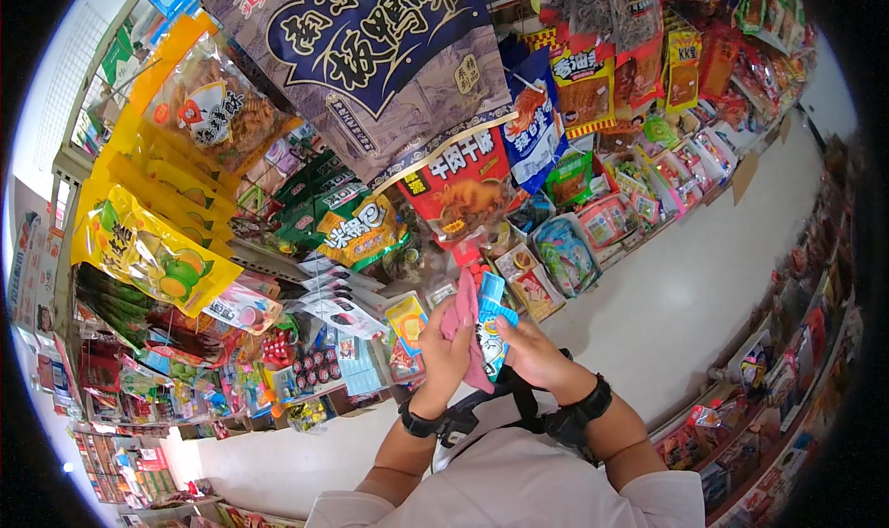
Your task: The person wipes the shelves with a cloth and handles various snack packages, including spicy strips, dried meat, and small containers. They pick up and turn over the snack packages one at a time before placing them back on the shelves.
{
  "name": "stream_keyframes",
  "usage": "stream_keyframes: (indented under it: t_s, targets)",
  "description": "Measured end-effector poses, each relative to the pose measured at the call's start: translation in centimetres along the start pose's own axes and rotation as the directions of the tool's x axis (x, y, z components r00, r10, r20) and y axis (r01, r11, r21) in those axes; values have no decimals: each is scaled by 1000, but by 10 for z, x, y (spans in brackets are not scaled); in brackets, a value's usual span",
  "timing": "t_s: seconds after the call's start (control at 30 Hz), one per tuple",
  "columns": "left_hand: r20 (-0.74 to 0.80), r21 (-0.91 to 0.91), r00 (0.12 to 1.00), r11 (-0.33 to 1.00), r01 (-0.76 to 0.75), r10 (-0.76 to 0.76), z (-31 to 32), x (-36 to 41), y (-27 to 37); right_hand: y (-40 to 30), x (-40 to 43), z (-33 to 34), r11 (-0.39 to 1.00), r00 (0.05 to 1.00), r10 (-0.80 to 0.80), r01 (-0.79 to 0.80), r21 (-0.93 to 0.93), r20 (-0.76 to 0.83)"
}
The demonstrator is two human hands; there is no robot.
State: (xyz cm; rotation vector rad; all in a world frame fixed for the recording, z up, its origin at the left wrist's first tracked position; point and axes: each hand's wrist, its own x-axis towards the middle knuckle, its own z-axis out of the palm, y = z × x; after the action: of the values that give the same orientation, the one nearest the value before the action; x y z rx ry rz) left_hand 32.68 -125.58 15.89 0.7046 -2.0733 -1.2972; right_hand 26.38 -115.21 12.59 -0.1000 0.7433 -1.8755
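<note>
A pink cloth (472, 333) is gripped in my left hand (448, 347) in front of my chest. Beside it, my right hand (538, 354) holds a small blue-and-white snack packet (493, 333) with a cartoon figure and writing on it. The cloth lies against the packet's left side, and my thumb presses on the packet's right edge. Just beyond both hands is a low shelf row of small boxed sweets, including an open box of blue packets (566, 257) and a yellow-and-blue packet (408, 323).
Large snack bags hang overhead: a purple-grey bag (375, 62), a red dried-meat bag (458, 187) and a yellow dried-fruit bag (156, 240). White packets (340, 306) hang left of my hands. A pale floor aisle (694, 264) runs on the right, bordered by another stocked shelf (750, 403).
</note>
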Motion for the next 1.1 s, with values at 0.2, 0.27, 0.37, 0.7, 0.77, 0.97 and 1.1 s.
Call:
stream_keyframes:
  t_s: [0.2, 0.27, 0.37, 0.7, 0.77, 0.97, 1.1]
  targets:
    - [76, -242, 981, 952, 190, -176, -4, 0, -12, -12, -7, -3, 964, 994, 107, -105, -246, -7]
    - [88, -326, 962, 905, 273, -259, -6, 1, -14, -6, -5, -7, 982, 999, 27, -30, -189, -18]
    - [133, -564, 912, 727, 391, -387, -20, 5, -23, -18, -8, -5, 999, 999, 4, -5, -33, -36]
    - [558, -559, 805, 627, 543, -199, -42, -2, -33, -38, -11, 4, 993, 996, -69, 73, -91, 56]
    - [586, -614, 787, 526, 588, -195, -43, -3, -28, -35, -10, 4, 974, 989, -110, 127, -189, 97]
    - [528, -363, 826, 826, 431, -199, -32, -5, -16, -31, -11, 5, 901, 988, -141, 156, -404, 68]
    - [450, -426, 852, 775, 468, -267, -31, -8, -21, -29, -11, 8, 870, 981, -188, 187, -456, 44]
